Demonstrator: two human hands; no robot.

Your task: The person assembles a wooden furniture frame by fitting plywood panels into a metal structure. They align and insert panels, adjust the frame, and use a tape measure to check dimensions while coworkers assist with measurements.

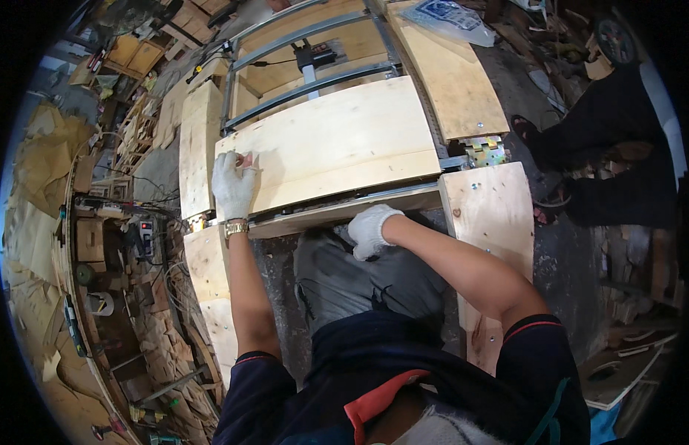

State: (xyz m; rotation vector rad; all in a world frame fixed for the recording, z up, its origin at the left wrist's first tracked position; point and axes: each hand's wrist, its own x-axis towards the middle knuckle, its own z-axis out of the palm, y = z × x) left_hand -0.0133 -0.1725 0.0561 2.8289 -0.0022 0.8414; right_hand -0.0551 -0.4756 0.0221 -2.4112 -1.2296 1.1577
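We see a pale, matt, smooth wooden board (337, 144), white knitted cloth gloves (231, 185), and a grey metal frame (315, 81).

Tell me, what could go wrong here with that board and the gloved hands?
The left hand presses a small reddish thing onto the wide wooden board near its edge; if the board slides on the metal frame, the hand could slip. The right hand sits low at the board's near edge, by the rail, where fingers might get pinched. Cables and scrap wood crowd the left side, so tripping or snagging seems possible.
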